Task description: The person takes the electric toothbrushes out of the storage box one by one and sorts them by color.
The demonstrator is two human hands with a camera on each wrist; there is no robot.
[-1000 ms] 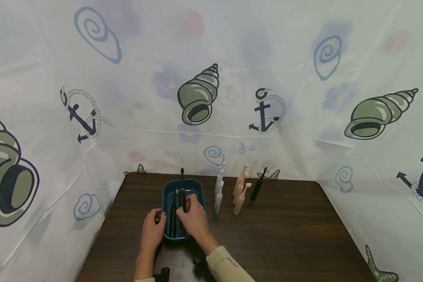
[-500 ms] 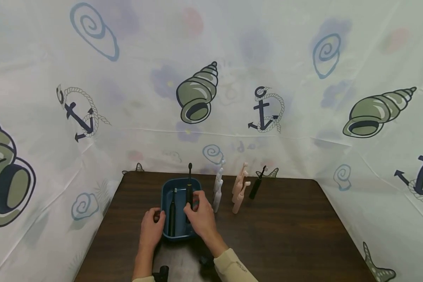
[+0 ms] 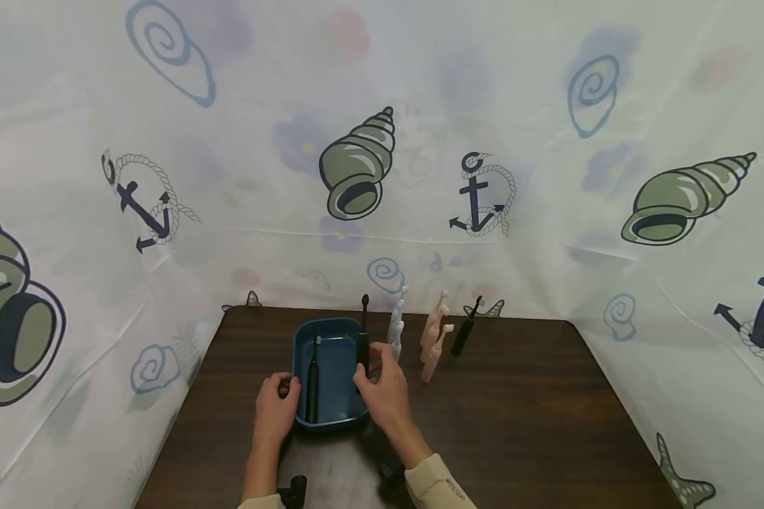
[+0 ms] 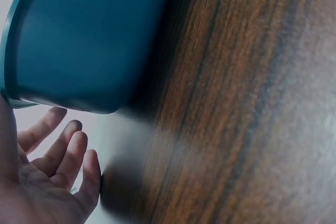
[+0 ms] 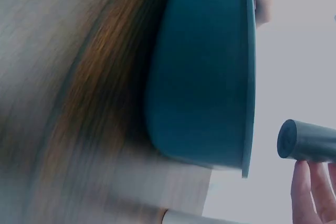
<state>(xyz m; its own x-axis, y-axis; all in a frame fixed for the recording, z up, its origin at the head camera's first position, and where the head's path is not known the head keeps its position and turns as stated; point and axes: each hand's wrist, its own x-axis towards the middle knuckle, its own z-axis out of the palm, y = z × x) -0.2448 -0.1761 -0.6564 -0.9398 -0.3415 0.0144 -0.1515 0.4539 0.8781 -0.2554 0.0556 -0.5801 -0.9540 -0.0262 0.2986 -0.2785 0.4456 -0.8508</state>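
My right hand (image 3: 388, 392) pinches a black electric toothbrush (image 3: 363, 346) by its handle, head upward, at the right rim of a blue plastic bin (image 3: 340, 396). In the right wrist view the handle's round bottom end (image 5: 310, 141) shows just outside and above the bin's rim. Inside the bin, a second black electric toothbrush (image 3: 312, 389) leans along the left side. My left hand (image 3: 275, 410) rests at the bin's left rim. Its fingers (image 4: 68, 166) are loosely bent and spread in the left wrist view.
Right of the bin stand several white toothbrushes (image 3: 395, 332), partly behind my right hand, then several pink ones (image 3: 431, 353) in a row. Another black toothbrush (image 3: 463, 336) is upright at the far right. All are on the dark wooden table (image 3: 516, 410), backed by a patterned cloth (image 3: 255, 127).
My right hand has lifted the black toothbrush up from the bin's middle and carried it right to the rim. My left hand has stayed at the left rim.
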